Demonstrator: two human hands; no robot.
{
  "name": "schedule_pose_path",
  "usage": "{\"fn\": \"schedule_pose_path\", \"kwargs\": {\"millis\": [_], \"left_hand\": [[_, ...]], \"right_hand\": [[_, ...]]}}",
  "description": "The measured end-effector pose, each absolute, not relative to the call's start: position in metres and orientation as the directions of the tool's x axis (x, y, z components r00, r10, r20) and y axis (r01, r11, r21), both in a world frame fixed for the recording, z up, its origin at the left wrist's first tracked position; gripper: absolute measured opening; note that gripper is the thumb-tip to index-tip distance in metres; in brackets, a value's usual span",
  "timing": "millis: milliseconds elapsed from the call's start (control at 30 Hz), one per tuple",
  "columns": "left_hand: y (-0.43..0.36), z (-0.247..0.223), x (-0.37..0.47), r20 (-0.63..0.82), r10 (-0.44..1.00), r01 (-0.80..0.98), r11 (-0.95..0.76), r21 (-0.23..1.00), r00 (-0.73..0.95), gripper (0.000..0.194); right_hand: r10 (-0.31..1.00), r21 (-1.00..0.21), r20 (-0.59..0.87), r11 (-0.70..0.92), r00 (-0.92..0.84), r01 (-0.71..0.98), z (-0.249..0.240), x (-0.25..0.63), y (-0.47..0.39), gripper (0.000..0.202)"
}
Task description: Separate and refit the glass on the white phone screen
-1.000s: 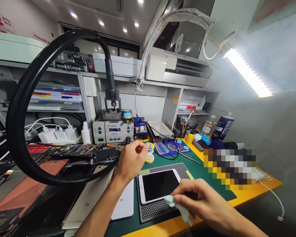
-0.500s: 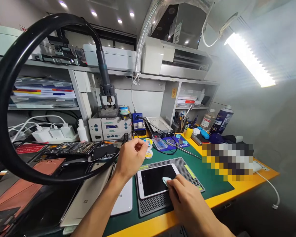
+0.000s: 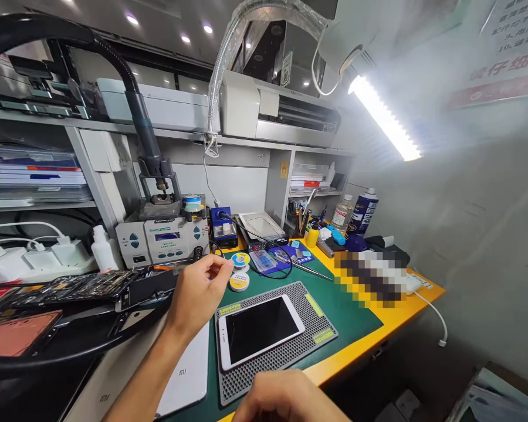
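A white-framed tablet with a dark screen lies on a grey perforated mat over the green work mat. My left hand hovers left of the tablet's top edge, near two small round tins. Its thumb and fingertips are pinched together; anything between them is too small to make out. My right hand is at the bottom edge of the view, in front of the grey mat. Its fingers are curled down and mostly cut off, so what it holds is hidden.
White and gold tablet backs lie at the left, with a thick black hose across them. A soldering station stands behind. Tweezers lie on the blue pad. Bottles stand at the back right.
My right hand has drawn back from the tablet toward the bottom edge, and the pale cloth it held is out of sight. The view has turned right. My left hand keeps its pinch.
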State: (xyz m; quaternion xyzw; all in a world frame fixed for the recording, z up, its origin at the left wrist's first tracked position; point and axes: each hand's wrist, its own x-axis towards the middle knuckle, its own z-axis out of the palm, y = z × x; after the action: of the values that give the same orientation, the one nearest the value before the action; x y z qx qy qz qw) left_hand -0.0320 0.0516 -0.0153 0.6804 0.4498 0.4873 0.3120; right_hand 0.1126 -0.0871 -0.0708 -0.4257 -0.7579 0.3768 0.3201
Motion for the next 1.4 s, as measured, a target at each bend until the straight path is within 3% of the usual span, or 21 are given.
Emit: {"fn": "schedule_pose_path", "kwargs": {"millis": [100,200,333,467,733,1033,1300,1400], "left_hand": [[0.050,-0.016,-0.030,0.362,0.921,0.313,-0.389,0.866,0.142,0.029],[0.049,-0.016,-0.028,0.351,0.923,0.319,-0.384,0.867,0.158,0.030],[0.048,-0.017,-0.028,0.355,0.920,0.320,-0.390,0.863,0.164,0.030],[0.048,-0.019,-0.028,0.360,0.920,0.326,-0.392,0.860,0.157,0.029],[0.048,-0.019,-0.025,0.382,0.910,0.324,-0.414,0.851,0.161,0.026],[0.049,-0.019,-0.027,0.393,0.906,0.313,-0.424,0.850,0.159,0.024],[0.052,-0.021,-0.030,0.390,0.909,0.318,-0.417,0.852,0.146,0.027],[0.052,-0.021,-0.031,0.389,0.911,0.322,-0.413,0.852,0.138,0.029]], "right_hand": [[0.991,-0.937,0.030,0.074,-0.130,0.342,-0.042,0.161,-0.088,0.040],[0.997,-0.927,0.013,-0.017,0.078,0.376,-0.034,0.200,-0.070,0.045],[0.993,-0.868,0.018,-0.043,0.118,0.495,-0.042,0.219,-0.042,0.039],[0.988,-0.730,0.104,-0.002,0.114,0.683,-0.050,0.211,-0.028,0.022],[0.966,-0.410,0.257,0.077,0.035,0.909,-0.053,0.181,-0.018,0.022],[0.973,-0.254,0.211,0.149,-0.096,0.956,-0.047,0.122,-0.012,0.016],[0.922,-0.302,0.055,0.381,-0.383,0.874,-0.034,0.081,-0.037,0.015],[0.821,-0.496,-0.086,0.456,-0.564,0.739,-0.037,0.096,-0.057,0.015]]}}
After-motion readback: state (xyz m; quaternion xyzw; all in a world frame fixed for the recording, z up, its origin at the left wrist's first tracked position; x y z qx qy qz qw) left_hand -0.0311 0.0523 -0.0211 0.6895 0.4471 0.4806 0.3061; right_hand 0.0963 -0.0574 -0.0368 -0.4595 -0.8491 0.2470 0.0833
